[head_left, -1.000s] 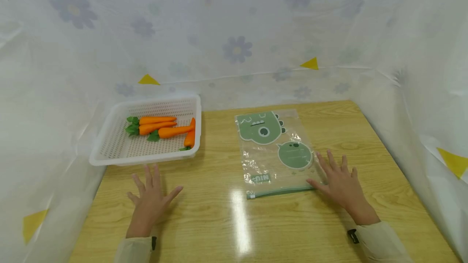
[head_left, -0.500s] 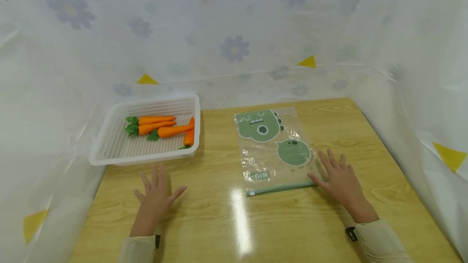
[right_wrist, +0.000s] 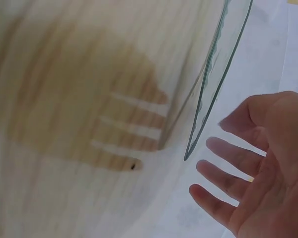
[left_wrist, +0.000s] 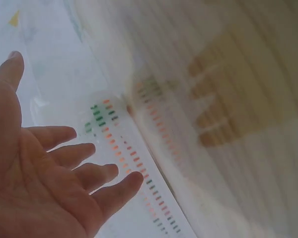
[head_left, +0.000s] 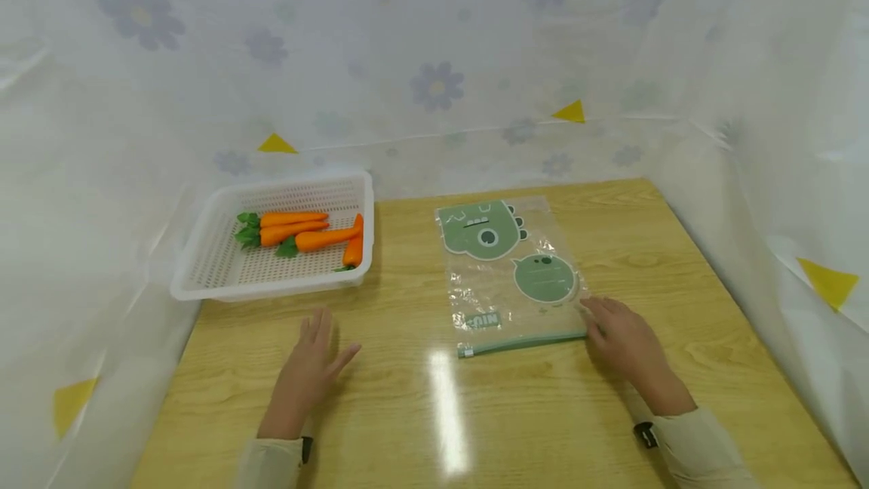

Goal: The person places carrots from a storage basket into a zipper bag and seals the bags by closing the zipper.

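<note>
A clear zip bag (head_left: 489, 285) with green cartoon dinosaur prints lies flat right of the table's middle. Its green zip strip (head_left: 529, 341) faces me, the white slider (head_left: 468, 352) at the left end. My right hand (head_left: 631, 345) is at the bag's lower right corner; the right wrist view shows its fingers (right_wrist: 231, 153) loosely bent beside the bag's edge (right_wrist: 211, 84), with a gap. My left hand (head_left: 305, 372) hovers over the table in front of a white basket (head_left: 271, 291), fingers extended, holding nothing. Several orange carrots (head_left: 292, 231) with green tops lie in the basket.
The wood-grain table (head_left: 407, 413) reflects a bright light streak in front of the bag. White flowered sheeting (head_left: 434, 36) encloses the back and both sides, with yellow triangles (head_left: 570, 112) on it.
My right hand's spread fingers have drawn together and lowered at the bag's corner. My left hand has moved rightward, its fingers closer together. The bag and carrots stay in place.
</note>
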The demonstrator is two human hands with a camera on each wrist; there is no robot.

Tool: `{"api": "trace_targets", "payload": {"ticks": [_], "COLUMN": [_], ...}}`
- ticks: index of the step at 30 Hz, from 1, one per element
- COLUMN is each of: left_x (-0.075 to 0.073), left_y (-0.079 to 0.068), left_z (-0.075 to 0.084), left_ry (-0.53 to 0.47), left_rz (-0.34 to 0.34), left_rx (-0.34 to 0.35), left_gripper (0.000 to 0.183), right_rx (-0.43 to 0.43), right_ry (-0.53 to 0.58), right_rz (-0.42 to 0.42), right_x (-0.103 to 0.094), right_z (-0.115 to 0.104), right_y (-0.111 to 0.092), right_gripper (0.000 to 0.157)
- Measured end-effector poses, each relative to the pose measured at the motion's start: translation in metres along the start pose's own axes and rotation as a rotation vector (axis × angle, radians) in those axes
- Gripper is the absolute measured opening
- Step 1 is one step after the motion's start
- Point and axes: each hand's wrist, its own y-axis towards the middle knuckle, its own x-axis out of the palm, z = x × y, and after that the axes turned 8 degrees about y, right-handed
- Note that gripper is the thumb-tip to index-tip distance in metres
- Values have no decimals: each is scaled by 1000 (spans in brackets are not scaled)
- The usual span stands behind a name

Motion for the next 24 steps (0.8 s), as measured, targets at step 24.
{"api": "trace_targets", "payload": {"ticks": [24], "left_x": [41], "left_y": [25], "left_z": [102], "left_ry": [-41], "left_rz": [188], "left_rx": [432], "left_gripper": [37], "right_rx": [27], "right_ry": [49], "right_rz": [-160], "right_x": [5], "right_z": [-15], "right_y": [3], "right_gripper": [33]}}
